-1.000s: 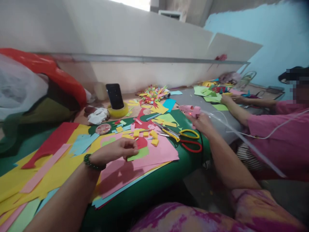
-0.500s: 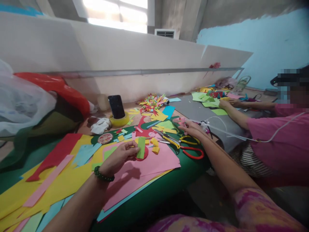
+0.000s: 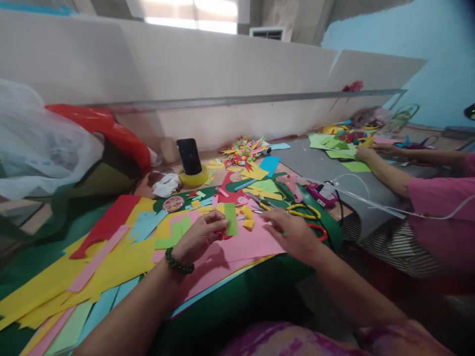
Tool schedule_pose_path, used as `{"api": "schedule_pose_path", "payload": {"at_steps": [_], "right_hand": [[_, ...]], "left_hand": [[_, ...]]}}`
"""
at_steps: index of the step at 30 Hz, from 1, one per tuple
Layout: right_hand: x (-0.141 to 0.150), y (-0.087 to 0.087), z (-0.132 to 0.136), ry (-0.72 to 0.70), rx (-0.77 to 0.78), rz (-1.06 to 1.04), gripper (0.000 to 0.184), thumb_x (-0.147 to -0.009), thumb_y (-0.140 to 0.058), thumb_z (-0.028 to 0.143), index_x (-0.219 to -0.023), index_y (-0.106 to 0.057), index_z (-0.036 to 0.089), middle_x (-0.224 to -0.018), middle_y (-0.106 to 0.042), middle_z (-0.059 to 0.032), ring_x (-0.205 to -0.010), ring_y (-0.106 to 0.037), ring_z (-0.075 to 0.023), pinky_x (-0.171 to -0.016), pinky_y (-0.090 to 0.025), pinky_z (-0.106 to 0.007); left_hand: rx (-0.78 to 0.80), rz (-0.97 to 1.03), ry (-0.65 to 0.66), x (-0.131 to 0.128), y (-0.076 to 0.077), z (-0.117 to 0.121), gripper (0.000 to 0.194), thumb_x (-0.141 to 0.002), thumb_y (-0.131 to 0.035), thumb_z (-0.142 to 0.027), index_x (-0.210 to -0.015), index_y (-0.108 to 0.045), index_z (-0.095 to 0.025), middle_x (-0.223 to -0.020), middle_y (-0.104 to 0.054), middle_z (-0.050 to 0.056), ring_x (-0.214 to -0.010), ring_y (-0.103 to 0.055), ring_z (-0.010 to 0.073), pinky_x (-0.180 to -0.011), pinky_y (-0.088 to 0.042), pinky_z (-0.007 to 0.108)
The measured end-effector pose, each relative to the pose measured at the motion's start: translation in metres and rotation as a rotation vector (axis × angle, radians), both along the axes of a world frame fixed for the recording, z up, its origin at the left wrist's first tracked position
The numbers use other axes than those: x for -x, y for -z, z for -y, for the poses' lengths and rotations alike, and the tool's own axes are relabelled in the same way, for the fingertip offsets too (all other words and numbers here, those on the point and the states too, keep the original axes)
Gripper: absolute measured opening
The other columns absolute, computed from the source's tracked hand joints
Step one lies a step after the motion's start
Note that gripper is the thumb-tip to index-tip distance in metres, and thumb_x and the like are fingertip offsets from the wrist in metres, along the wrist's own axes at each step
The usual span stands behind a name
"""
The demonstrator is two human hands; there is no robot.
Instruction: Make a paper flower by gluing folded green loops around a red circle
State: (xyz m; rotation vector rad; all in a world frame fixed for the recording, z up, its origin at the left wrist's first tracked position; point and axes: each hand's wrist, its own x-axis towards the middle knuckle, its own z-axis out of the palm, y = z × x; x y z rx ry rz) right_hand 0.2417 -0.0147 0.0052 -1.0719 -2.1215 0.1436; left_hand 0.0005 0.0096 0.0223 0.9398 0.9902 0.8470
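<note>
My left hand (image 3: 204, 232), with a dark green bead bracelet, pinches a small light-green paper strip (image 3: 232, 220) held upright. Below it lies a stack of pink paper (image 3: 241, 249). To the right, my right hand (image 3: 297, 236) hovers with its fingers apart and nothing in them. Beyond that hand a pink glue gun (image 3: 294, 188) rests on the green tabletop. Scissors with yellow and red handles (image 3: 304, 211) lie partly hidden behind the right hand. Several curled yellow paper pieces (image 3: 248, 224) sit just past the green strip.
A phone (image 3: 189, 155) leans on a yellow tape roll (image 3: 194, 178). Paper sheets (image 3: 122, 267) spread at the left, near plastic bags (image 3: 44, 143). A colourful paper-strip bundle (image 3: 245, 151) stands at the back. At the right, a co-worker's hands (image 3: 371, 152) handle paper.
My right hand has let go of the glue gun, left it on the table and come left toward my left hand. My left hand has turned the green strip upright.
</note>
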Motion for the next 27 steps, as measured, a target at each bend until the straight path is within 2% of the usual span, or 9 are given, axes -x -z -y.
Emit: {"api": "schedule_pose_path", "payload": {"at_steps": [2, 5, 9, 14, 16, 18, 22, 27], "right_hand": [[0.027, 0.006, -0.001, -0.146, -0.116, 0.001, 0.024, -0.096, -0.046, 0.023, -0.110, -0.064, 0.023, -0.100, -0.071, -0.0083, -0.084, -0.068, -0.0168, -0.068, -0.053, -0.026], [0.046, 0.010, -0.011, -0.278, -0.171, -0.051, 0.021, -0.097, -0.046, 0.021, -0.099, -0.066, 0.022, -0.089, -0.072, -0.0075, -0.079, -0.067, -0.0161, -0.069, -0.053, -0.026], [0.045, 0.012, -0.020, -0.355, -0.029, -0.200, 0.018, -0.096, -0.049, 0.027, -0.090, -0.065, 0.021, -0.082, -0.071, -0.0067, -0.077, -0.066, -0.0165, -0.072, -0.054, -0.029], [0.047, 0.020, -0.022, -0.330, 0.361, -0.422, 0.026, -0.091, -0.056, 0.043, -0.083, -0.064, 0.020, -0.075, -0.066, -0.0045, -0.067, -0.063, -0.0151, -0.063, -0.053, -0.029], [0.050, 0.024, -0.024, -0.287, 0.537, -0.552, 0.032, -0.084, -0.062, 0.051, -0.078, -0.062, 0.019, -0.069, -0.062, -0.0017, -0.059, -0.060, -0.0130, -0.056, -0.050, -0.027], [0.052, 0.025, -0.028, -0.252, 0.650, -0.645, 0.039, -0.076, -0.068, 0.055, -0.073, -0.058, 0.018, -0.063, -0.057, 0.0013, -0.052, -0.053, -0.0099, -0.051, -0.045, -0.024], [0.053, 0.022, -0.032, -0.204, 0.719, -0.693, 0.045, -0.070, -0.071, 0.059, -0.066, -0.053, 0.018, -0.056, -0.047, 0.0053, -0.048, -0.040, -0.0066, -0.045, -0.034, -0.021], [0.052, 0.021, -0.031, -0.182, 0.724, -0.696, 0.044, -0.069, -0.071, 0.058, -0.065, -0.051, 0.019, -0.056, -0.044, 0.0059, -0.049, -0.038, -0.0070, -0.045, -0.031, -0.022]], "left_hand": [[-0.004, 0.013, 0.021, -0.003, 0.001, 0.003, 0.044, -0.050, -0.087, -0.037, -0.066, -0.052, -0.016, -0.060, -0.053, -0.006, -0.056, -0.051, 0.0064, -0.055, -0.040, 0.019], [-0.001, 0.015, 0.051, -0.005, 0.003, 0.005, 0.045, -0.049, -0.088, -0.038, -0.066, -0.053, -0.016, -0.059, -0.054, -0.006, -0.055, -0.052, 0.0063, -0.055, -0.041, 0.019], [-0.015, -0.016, 0.005, -0.006, 0.004, 0.004, 0.043, -0.050, -0.086, -0.039, -0.069, -0.055, -0.016, -0.060, -0.051, -0.007, -0.053, -0.050, 0.0056, -0.053, -0.041, 0.020], [-0.118, -0.116, -0.020, -0.005, 0.008, 0.001, 0.040, -0.055, -0.081, -0.045, -0.067, -0.058, -0.016, -0.059, -0.055, -0.004, -0.054, -0.053, 0.0089, -0.057, -0.046, 0.024], [-0.177, -0.176, -0.038, -0.006, 0.009, 0.001, 0.038, -0.057, -0.080, -0.046, -0.069, -0.061, -0.015, -0.061, -0.058, -0.002, -0.056, -0.055, 0.0101, -0.058, -0.047, 0.025], [-0.225, -0.236, -0.045, -0.007, 0.008, 0.003, 0.036, -0.059, -0.078, -0.045, -0.070, -0.064, -0.015, -0.061, -0.060, -0.001, -0.057, -0.055, 0.0109, -0.058, -0.048, 0.025], [-0.294, -0.313, -0.023, -0.010, 0.007, 0.005, 0.030, -0.064, -0.073, -0.043, -0.067, -0.064, -0.015, -0.056, -0.059, -0.002, -0.055, -0.055, 0.0112, -0.057, -0.049, 0.025], [-0.352, -0.375, -0.004, -0.011, 0.008, 0.006, 0.025, -0.065, -0.069, -0.041, -0.066, -0.065, -0.016, -0.056, -0.060, -0.001, -0.055, -0.057, 0.0124, -0.057, -0.050, 0.025]]}}
